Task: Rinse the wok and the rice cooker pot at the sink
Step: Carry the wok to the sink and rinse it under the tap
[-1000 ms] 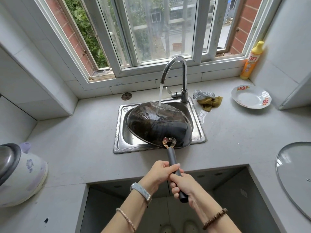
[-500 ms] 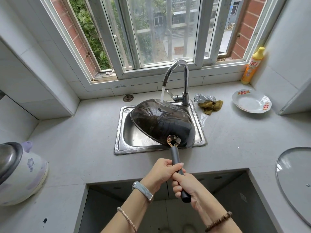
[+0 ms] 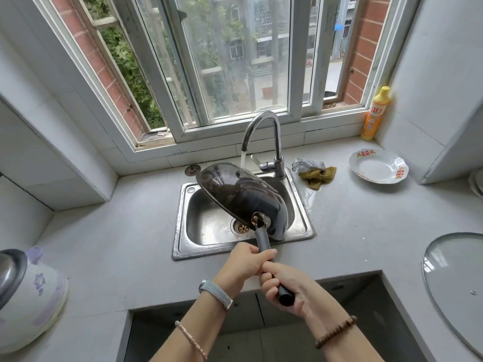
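Note:
A black wok (image 3: 243, 197) hangs tilted over the steel sink (image 3: 183, 246), its wet underside facing me and its mouth turned away to the left. Water runs from the curved tap (image 3: 264, 134) onto the wok's far rim. My left hand (image 3: 245, 262) grips the wok's grey handle (image 3: 262, 242) near the bowl. My right hand (image 3: 285, 286) grips the black end of the same handle, just behind the left. A white rice cooker (image 3: 28, 299) with its lid open stands at the far left edge; its pot is barely visible.
A glass lid (image 3: 454, 286) lies on the counter at the right. A white plate (image 3: 379, 169), a yellow detergent bottle (image 3: 375, 114) and a scourer with a cloth (image 3: 315, 171) sit behind the sink to the right. An open gap in the counter lies below my arms.
The wok has rolled further onto its side, its left rim lifting so that the sink's drain now shows. Both hands keep their grip on the handle.

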`<action>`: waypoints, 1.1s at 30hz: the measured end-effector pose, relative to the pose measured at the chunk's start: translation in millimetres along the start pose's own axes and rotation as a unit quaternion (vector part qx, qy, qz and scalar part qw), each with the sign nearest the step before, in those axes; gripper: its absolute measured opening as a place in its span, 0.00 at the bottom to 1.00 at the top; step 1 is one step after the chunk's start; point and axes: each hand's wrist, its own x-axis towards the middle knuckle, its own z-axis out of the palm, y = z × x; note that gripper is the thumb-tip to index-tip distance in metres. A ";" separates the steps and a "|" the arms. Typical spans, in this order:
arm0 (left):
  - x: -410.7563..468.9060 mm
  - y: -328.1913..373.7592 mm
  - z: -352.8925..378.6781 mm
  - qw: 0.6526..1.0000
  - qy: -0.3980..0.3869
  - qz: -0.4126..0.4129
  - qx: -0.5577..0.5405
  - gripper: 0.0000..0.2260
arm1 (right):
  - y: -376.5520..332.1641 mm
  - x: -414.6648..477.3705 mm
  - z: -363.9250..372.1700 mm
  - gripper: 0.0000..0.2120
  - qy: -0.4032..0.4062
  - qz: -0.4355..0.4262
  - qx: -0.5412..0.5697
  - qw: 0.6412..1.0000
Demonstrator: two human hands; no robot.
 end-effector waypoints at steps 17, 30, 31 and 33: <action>34.1 43.4 -0.8 0.995 0.031 -0.056 -0.074 0.15 | -70.4 19.2 -6.0 0.06 -0.064 0.112 0.032 0.991; 58.2 53.9 11.7 0.995 0.033 -0.076 -0.061 0.14 | -94.5 32.5 -24.5 0.11 -0.056 0.123 0.030 0.990; 60.6 55.8 12.7 0.995 0.032 -0.073 -0.059 0.14 | -97.5 31.9 -26.1 0.10 -0.063 0.122 0.042 0.990; 66.6 60.6 15.7 0.995 0.030 -0.069 -0.061 0.14 | -104.8 30.9 -30.1 0.07 -0.080 0.126 0.075 0.986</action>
